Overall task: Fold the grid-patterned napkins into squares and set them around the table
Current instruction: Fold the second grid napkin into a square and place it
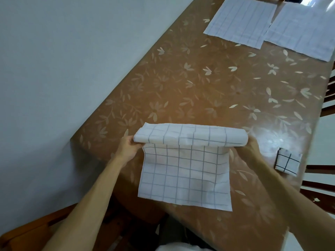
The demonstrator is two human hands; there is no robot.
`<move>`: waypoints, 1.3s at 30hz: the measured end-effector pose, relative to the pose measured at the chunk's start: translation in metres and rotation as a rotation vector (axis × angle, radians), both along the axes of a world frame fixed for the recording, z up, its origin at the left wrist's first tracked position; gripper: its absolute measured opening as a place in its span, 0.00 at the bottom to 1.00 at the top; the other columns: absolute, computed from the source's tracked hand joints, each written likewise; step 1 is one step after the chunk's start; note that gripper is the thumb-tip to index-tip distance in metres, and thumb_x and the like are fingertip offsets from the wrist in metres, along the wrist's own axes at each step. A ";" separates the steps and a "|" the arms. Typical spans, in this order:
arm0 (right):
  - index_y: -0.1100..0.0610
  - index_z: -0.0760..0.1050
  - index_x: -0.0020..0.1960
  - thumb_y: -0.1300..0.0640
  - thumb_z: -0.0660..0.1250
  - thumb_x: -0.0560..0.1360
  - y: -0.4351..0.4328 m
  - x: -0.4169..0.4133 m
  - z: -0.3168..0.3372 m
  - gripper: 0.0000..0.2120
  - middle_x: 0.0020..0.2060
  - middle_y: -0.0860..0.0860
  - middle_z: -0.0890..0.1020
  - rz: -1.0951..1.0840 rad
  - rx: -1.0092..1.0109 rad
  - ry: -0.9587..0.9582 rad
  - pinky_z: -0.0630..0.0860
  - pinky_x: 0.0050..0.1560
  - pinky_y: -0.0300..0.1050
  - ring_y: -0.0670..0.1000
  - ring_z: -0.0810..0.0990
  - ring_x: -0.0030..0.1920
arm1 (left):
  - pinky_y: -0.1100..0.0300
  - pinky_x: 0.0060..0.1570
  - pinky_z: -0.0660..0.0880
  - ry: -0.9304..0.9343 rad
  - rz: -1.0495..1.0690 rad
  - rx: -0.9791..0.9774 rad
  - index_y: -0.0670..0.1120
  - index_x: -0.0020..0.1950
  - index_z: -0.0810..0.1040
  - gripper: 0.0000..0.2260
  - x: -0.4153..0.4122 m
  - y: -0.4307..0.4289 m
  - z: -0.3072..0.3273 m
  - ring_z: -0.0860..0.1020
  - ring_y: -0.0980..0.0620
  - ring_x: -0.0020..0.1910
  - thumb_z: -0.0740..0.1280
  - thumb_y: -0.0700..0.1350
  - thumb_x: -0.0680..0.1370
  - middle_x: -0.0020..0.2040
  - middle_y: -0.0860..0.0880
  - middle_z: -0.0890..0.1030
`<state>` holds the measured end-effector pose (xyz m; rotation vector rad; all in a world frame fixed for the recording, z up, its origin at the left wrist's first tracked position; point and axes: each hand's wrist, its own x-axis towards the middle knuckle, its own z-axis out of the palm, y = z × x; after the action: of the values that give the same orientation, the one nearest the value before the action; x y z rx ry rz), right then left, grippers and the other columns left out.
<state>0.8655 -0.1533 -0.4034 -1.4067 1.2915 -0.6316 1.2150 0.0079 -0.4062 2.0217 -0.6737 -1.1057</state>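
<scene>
Head view: napkin [184, 165] between both hands.

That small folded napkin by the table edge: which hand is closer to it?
Right. The right hand grips the big napkin just left of the folded napkin; the left hand holds its far side.

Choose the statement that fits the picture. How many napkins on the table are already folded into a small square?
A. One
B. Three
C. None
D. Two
A: only one small folded square lies near the right edge of the table; the two far napkins lie flat and open, and the near napkin is mid-fold in the left hand and right hand.
</scene>
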 end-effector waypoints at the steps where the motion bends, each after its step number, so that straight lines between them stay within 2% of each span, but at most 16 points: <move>1: 0.49 0.80 0.40 0.66 0.71 0.73 0.004 -0.003 0.005 0.12 0.37 0.45 0.81 0.032 -0.021 -0.026 0.77 0.36 0.30 0.39 0.81 0.36 | 0.54 0.65 0.73 -0.022 -0.028 -0.016 0.45 0.64 0.81 0.15 -0.004 0.005 0.003 0.76 0.47 0.67 0.72 0.37 0.77 0.65 0.45 0.81; 2: 0.47 0.81 0.38 0.61 0.71 0.71 0.007 -0.009 0.006 0.09 0.34 0.46 0.82 0.055 0.005 -0.045 0.78 0.37 0.32 0.40 0.82 0.37 | 0.56 0.63 0.73 -0.037 -0.067 -0.030 0.43 0.66 0.80 0.16 -0.006 0.010 0.001 0.76 0.49 0.68 0.71 0.36 0.78 0.66 0.46 0.80; 4: 0.48 0.85 0.37 0.54 0.68 0.68 0.011 -0.023 -0.007 0.07 0.36 0.48 0.85 0.049 0.070 -0.077 0.78 0.43 0.44 0.53 0.83 0.44 | 0.60 0.65 0.72 -0.021 -0.157 0.002 0.45 0.67 0.79 0.17 -0.013 0.022 0.003 0.72 0.53 0.70 0.69 0.35 0.79 0.70 0.50 0.76; 6: 0.51 0.84 0.37 0.59 0.66 0.70 0.014 -0.038 -0.023 0.09 0.42 0.53 0.84 0.080 0.084 0.070 0.75 0.45 0.49 0.62 0.79 0.48 | 0.55 0.71 0.69 -0.020 -0.250 0.055 0.49 0.60 0.83 0.15 -0.017 0.034 -0.001 0.68 0.51 0.74 0.68 0.33 0.79 0.74 0.51 0.71; 9: 0.52 0.84 0.42 0.64 0.70 0.71 0.026 -0.056 -0.045 0.09 0.54 0.56 0.82 0.251 -0.057 0.312 0.75 0.45 0.47 0.57 0.80 0.49 | 0.41 0.75 0.63 -0.101 -0.267 0.163 0.54 0.50 0.86 0.18 -0.024 0.049 -0.014 0.63 0.44 0.78 0.63 0.32 0.80 0.78 0.48 0.67; 11: 0.51 0.86 0.46 0.64 0.77 0.67 0.037 -0.066 -0.051 0.11 0.60 0.53 0.80 0.536 -0.376 0.557 0.76 0.47 0.45 0.55 0.78 0.55 | 0.41 0.73 0.66 -0.122 -0.237 0.242 0.49 0.55 0.85 0.15 -0.029 0.057 -0.021 0.66 0.44 0.76 0.60 0.35 0.83 0.76 0.46 0.70; 15: 0.46 0.85 0.45 0.60 0.81 0.61 0.064 -0.074 -0.052 0.15 0.65 0.54 0.77 0.806 -0.541 0.725 0.79 0.55 0.55 0.56 0.73 0.61 | 0.50 0.61 0.76 0.023 -0.025 0.261 0.46 0.54 0.81 0.15 -0.044 0.062 -0.024 0.78 0.46 0.62 0.54 0.36 0.84 0.61 0.43 0.81; 18: 0.43 0.85 0.43 0.61 0.81 0.53 0.082 -0.071 -0.054 0.21 0.73 0.55 0.70 0.902 -0.548 0.866 0.76 0.62 0.58 0.58 0.68 0.71 | 0.48 0.59 0.75 0.147 0.117 0.264 0.45 0.50 0.80 0.14 -0.056 0.059 -0.022 0.80 0.47 0.54 0.55 0.44 0.84 0.57 0.43 0.82; 20: 0.43 0.86 0.41 0.62 0.80 0.56 0.094 -0.069 -0.051 0.18 0.75 0.56 0.68 0.948 -0.548 0.838 0.73 0.65 0.59 0.60 0.67 0.74 | 0.50 0.56 0.75 0.185 0.151 0.287 0.45 0.47 0.81 0.21 -0.060 0.055 -0.023 0.80 0.48 0.51 0.52 0.53 0.85 0.52 0.45 0.83; 22: 0.43 0.86 0.42 0.64 0.78 0.57 0.103 -0.065 -0.051 0.19 0.75 0.57 0.66 0.979 -0.570 0.806 0.72 0.67 0.60 0.60 0.66 0.75 | 0.47 0.60 0.76 0.202 0.199 0.332 0.43 0.48 0.83 0.29 -0.060 0.051 -0.028 0.81 0.46 0.52 0.52 0.63 0.83 0.50 0.46 0.83; 24: 0.41 0.85 0.43 0.65 0.76 0.55 0.108 -0.065 -0.055 0.23 0.75 0.58 0.67 0.996 -0.590 0.798 0.72 0.66 0.59 0.59 0.67 0.74 | 0.45 0.60 0.78 0.201 0.296 0.347 0.41 0.51 0.82 0.30 -0.060 0.048 -0.029 0.83 0.43 0.53 0.57 0.67 0.80 0.51 0.43 0.84; 27: 0.40 0.85 0.47 0.69 0.72 0.59 0.110 -0.064 -0.061 0.26 0.72 0.57 0.72 0.888 -0.591 0.704 0.70 0.67 0.60 0.59 0.69 0.72 | 0.46 0.56 0.81 0.141 0.332 0.301 0.41 0.46 0.82 0.19 -0.062 0.044 -0.033 0.83 0.43 0.51 0.72 0.57 0.76 0.48 0.42 0.85; 30: 0.51 0.81 0.60 0.79 0.66 0.61 0.103 -0.061 -0.063 0.34 0.65 0.55 0.79 0.580 -0.491 0.592 0.72 0.65 0.62 0.58 0.75 0.66 | 0.48 0.54 0.80 0.069 0.266 0.300 0.37 0.40 0.83 0.14 -0.062 0.043 -0.031 0.82 0.45 0.47 0.75 0.49 0.74 0.41 0.43 0.84; 33: 0.53 0.75 0.67 0.75 0.64 0.70 0.090 -0.068 -0.062 0.29 0.62 0.54 0.80 0.336 -0.309 0.656 0.76 0.61 0.59 0.58 0.77 0.62 | 0.45 0.55 0.81 0.085 0.322 0.295 0.38 0.39 0.83 0.10 -0.054 0.045 -0.032 0.83 0.44 0.47 0.74 0.45 0.74 0.43 0.42 0.85; 36: 0.50 0.71 0.70 0.74 0.63 0.72 0.084 -0.080 -0.065 0.32 0.65 0.54 0.77 0.423 -0.174 0.788 0.78 0.59 0.53 0.57 0.75 0.63 | 0.45 0.54 0.82 0.100 0.388 0.296 0.41 0.38 0.82 0.10 -0.049 0.045 -0.035 0.84 0.41 0.48 0.72 0.45 0.77 0.44 0.40 0.86; 39: 0.48 0.71 0.71 0.68 0.68 0.74 0.086 -0.081 -0.065 0.29 0.63 0.54 0.76 0.531 -0.220 0.815 0.75 0.59 0.47 0.57 0.74 0.62 | 0.48 0.53 0.81 -0.021 0.300 0.358 0.40 0.44 0.82 0.15 -0.046 0.044 -0.039 0.82 0.43 0.50 0.70 0.53 0.77 0.47 0.43 0.84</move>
<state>0.7849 -0.0673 -0.4680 -2.2085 1.3716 0.2083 1.1692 0.0515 -0.4451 2.3431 -0.1762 -1.0810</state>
